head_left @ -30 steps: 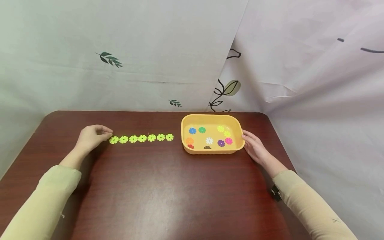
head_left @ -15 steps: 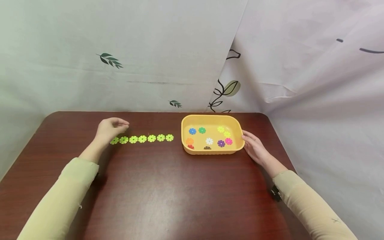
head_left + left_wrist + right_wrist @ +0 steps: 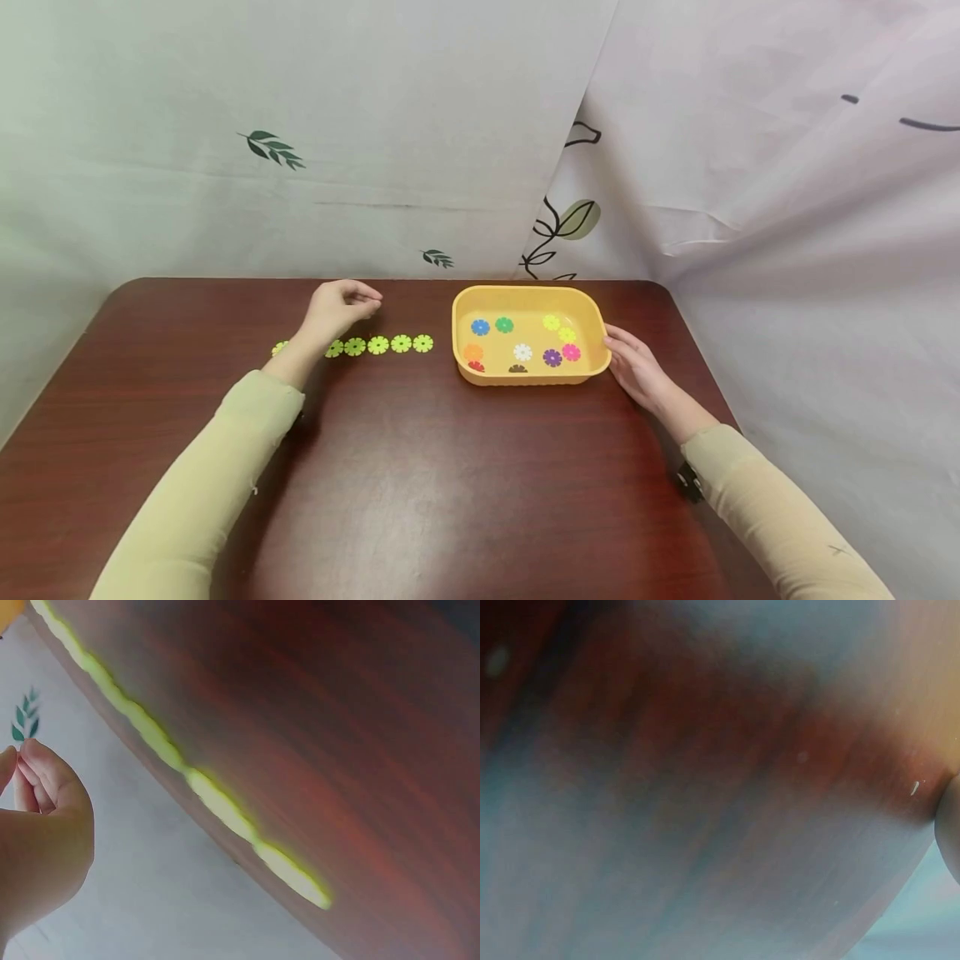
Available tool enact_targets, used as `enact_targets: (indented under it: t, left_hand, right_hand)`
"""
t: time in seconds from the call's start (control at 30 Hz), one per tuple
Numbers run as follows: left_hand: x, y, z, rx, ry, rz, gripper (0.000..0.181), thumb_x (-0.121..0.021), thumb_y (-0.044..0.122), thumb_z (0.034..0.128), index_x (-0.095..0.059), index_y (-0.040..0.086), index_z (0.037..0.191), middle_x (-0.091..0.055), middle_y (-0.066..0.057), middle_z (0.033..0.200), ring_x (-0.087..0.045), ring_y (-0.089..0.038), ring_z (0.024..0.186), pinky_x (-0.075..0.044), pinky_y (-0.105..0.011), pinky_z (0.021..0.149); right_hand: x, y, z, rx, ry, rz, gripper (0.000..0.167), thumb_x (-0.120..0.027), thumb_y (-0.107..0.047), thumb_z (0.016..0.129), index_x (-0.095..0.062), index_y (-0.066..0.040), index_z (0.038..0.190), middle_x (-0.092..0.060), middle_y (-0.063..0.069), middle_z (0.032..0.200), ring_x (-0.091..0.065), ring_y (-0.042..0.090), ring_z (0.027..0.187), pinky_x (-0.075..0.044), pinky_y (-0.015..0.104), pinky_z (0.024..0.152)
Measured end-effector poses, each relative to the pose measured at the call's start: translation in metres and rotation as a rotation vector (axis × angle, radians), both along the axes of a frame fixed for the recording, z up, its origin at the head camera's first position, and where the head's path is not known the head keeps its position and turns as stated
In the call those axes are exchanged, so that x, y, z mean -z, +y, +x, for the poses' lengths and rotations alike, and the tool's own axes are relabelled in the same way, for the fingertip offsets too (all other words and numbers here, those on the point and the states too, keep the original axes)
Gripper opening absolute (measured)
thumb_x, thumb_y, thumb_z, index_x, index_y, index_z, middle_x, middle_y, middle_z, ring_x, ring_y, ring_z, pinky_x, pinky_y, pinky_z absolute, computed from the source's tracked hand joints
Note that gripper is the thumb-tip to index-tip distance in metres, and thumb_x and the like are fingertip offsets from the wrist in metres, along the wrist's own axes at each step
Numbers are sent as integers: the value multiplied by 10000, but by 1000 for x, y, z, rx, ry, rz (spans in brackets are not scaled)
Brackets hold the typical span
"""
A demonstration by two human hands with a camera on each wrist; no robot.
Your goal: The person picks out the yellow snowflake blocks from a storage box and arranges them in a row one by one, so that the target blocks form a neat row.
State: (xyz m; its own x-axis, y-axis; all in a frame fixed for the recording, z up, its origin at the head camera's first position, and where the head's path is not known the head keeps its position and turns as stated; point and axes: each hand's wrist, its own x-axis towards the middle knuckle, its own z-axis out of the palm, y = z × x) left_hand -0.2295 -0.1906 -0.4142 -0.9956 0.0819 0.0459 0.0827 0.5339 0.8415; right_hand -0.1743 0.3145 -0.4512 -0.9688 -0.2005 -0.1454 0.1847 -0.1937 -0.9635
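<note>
Seven-or-so aside, a row of several lime-green flower-shaped discs [image 3: 378, 344] lies flat on the brown table. My left hand [image 3: 330, 312] hovers above and behind that row, its forearm covering part of it. Its fingers bend loosely towards the thumb, and I see nothing between them; the left wrist view shows the same hand [image 3: 49, 825] at its edge. To the right of the row stands a yellow plastic basket [image 3: 525, 379] with several coloured discs in it. My right hand [image 3: 637, 367] touches the basket's right side with its fingers extended. Only a sliver of it shows in the right wrist view.
Inside the basket lie a blue disc [image 3: 480, 327], a white disc [image 3: 522, 352], a purple disc [image 3: 552, 357], two yellow ones and others. A pale curtain [image 3: 337, 150] with leaf prints hangs behind the table [image 3: 450, 483], and another hangs on the right.
My left hand has moved right from the left end of the row, passing over the discs towards the basket. The right hand and the basket stay put.
</note>
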Motion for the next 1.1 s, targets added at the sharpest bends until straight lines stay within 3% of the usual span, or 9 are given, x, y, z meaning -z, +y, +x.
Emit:
enact_targets:
  t: [0.5, 0.83, 1.1]
  left_hand:
    - [-18, 73, -10, 105, 10, 71, 209, -736, 90, 957, -784, -26, 1124, -786, -217, 1081, -679, -40, 771, -561, -193, 736]
    - [-35, 126, -15, 185, 29, 113, 160, -745, 87, 971, -791, -7, 1091, -774, -201, 1085, -737, -274, 940, -596, -281, 821]
    - [-34, 167, -16, 223, 9, 122, 128, -769, 111, 972, -800, 18, 1055, -776, -163, 1048, -711, -248, 926, -597, -284, 823]
  right_hand:
    - [-2, 1, 2, -8, 22, 1, 296, -422, -75, 1130, -508, -94, 1413, -692, -115, 1263, -652, -8, 1172, -515, 130, 1019]
    - [-2, 2, 2, -3, 25, -17, 273, -409, -53, 1129, -580, -161, 1312, -706, -102, 1251, -661, 7, 1158, -521, 136, 1014]
    - [-1, 2, 2, -7, 19, -3, 291, -403, -59, 1131, -494, -81, 1407, -698, -106, 1263, -652, 4, 1178, -514, 138, 1026]
